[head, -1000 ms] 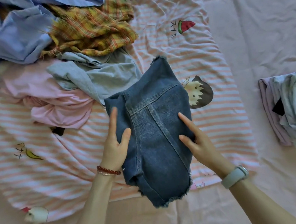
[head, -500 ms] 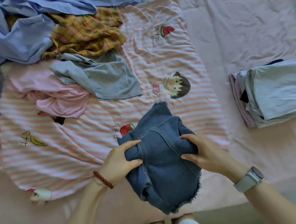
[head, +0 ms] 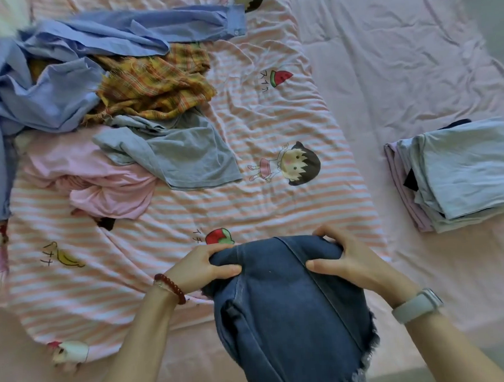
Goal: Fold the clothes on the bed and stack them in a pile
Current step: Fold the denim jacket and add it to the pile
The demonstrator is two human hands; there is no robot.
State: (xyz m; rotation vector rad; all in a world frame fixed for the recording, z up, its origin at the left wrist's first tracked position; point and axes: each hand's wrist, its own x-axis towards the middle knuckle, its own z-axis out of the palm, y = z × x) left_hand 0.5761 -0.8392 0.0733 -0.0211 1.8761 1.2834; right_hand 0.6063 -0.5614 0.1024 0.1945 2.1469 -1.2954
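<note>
A bed [head: 399, 66] with a pale pink sheet carries a pink-striped cartoon blanket [head: 270, 125] across its left and middle. A stack of folded clothes [head: 460, 174] sits directly on the sheet at the right, well apart from the blanket.

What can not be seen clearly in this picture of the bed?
- Head view: the lower hem of the denim shorts is cut off by the bottom edge.
- Fingertips of the left hand and right hand are curled behind the shorts' top fold.
- The lower garments in the folded pile are hidden by the grey-blue top piece.
- A dark item is mostly under the pink garment.
</note>
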